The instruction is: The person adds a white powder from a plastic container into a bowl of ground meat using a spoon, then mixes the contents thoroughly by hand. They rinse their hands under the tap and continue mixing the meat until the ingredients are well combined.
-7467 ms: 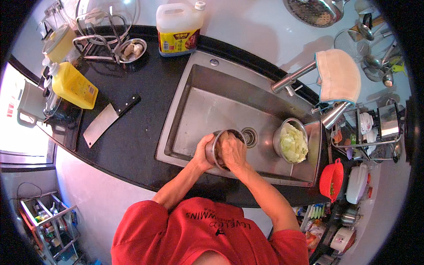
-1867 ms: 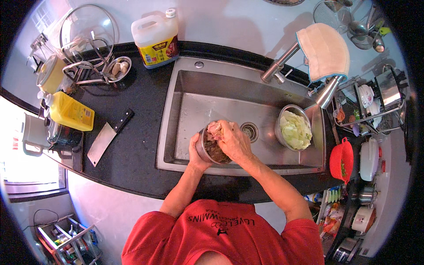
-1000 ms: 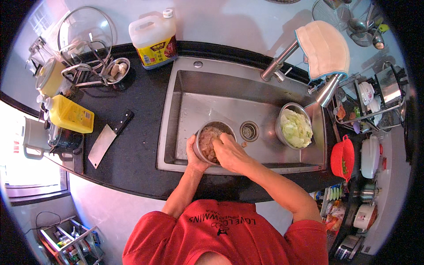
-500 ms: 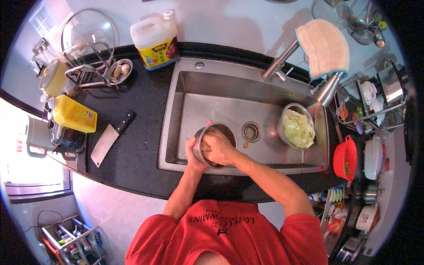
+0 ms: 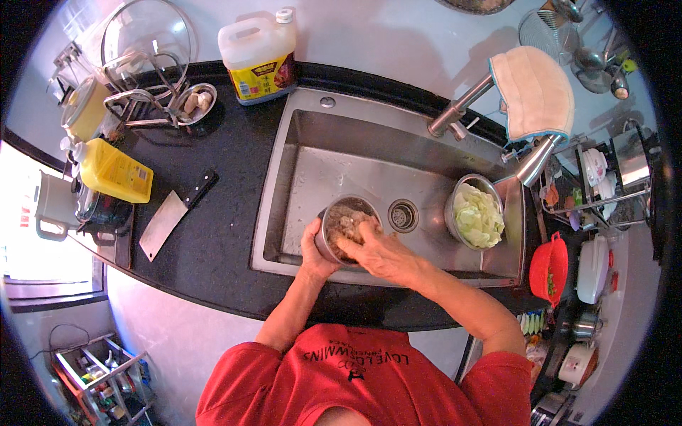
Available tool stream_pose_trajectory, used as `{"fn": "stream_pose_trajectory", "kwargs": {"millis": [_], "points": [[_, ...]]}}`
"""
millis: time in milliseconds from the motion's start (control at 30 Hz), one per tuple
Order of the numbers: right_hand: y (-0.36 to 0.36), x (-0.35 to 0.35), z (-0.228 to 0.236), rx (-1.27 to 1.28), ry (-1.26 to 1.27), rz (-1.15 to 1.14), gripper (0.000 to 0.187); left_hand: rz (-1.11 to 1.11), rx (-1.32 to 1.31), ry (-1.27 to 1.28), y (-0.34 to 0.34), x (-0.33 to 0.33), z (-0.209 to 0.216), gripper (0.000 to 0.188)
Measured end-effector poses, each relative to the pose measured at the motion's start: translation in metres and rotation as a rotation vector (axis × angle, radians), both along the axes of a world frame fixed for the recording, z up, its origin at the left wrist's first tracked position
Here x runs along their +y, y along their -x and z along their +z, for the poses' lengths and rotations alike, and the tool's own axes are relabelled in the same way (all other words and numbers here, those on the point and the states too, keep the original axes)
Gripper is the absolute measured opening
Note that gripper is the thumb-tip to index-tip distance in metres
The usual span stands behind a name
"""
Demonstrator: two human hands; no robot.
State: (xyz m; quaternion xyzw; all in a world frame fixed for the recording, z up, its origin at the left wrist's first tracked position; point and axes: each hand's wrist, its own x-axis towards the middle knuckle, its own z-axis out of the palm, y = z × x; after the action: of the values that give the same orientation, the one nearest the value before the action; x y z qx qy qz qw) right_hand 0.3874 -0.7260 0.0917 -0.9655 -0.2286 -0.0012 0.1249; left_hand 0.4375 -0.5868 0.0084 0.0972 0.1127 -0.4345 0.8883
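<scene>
My left hand (image 5: 313, 248) grips the side of a round steel bowl (image 5: 372, 204) and holds it over the front part of the sink. Inside the bowl lies a wet, pale-brown, shredded-looking food (image 5: 346, 221) whose kind I cannot make out. My right hand (image 5: 387, 254) reaches over the rim from the right, its fingers apart and their tips among the food. To the right, a second steel bowl (image 5: 453, 226) stands in the sink, filled with pale green cabbage pieces (image 5: 478, 215).
The steel sink (image 5: 355, 170) has a drain (image 5: 403, 215) and a tap (image 5: 455, 113) with a cloth mitt (image 5: 533, 92) over it. A cleaver (image 5: 168, 220) lies on the black counter, near a yellow bottle (image 5: 117, 174). A large jug (image 5: 259, 64) stands behind; a red basket (image 5: 548, 266) sits right.
My right hand has drawn back toward the right and its fingers have spread, uncovering the food in the bowl. The left hand still holds the bowl. The whole view has shifted slightly.
</scene>
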Motion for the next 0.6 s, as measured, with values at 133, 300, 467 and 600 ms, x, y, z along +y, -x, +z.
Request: {"fn": "stream_pose_trajectory", "kwargs": {"millis": [133, 300, 467, 600], "points": [[-0.008, 0.015, -0.021, 0.081, -0.186, -0.05, 0.029, -0.02, 0.051, -0.074, -0.003, 0.001, -0.01, 0.062], [-0.04, 0.03, -0.038, -0.068, -0.052, -0.432, 0.01, -0.04, 0.125, -0.087, -0.003, -0.004, -0.005, 0.06], [-0.045, 0.029, -0.022, 0.201, -0.056, -0.4, 0.015, 0.077, 0.096, -0.053, -0.003, -0.007, 0.001, 0.053], [-0.019, 0.012, -0.001, 0.231, -0.245, -0.123, 0.025, 0.194, -0.019, -0.099, -0.008, -0.007, 0.001, 0.063]]}}
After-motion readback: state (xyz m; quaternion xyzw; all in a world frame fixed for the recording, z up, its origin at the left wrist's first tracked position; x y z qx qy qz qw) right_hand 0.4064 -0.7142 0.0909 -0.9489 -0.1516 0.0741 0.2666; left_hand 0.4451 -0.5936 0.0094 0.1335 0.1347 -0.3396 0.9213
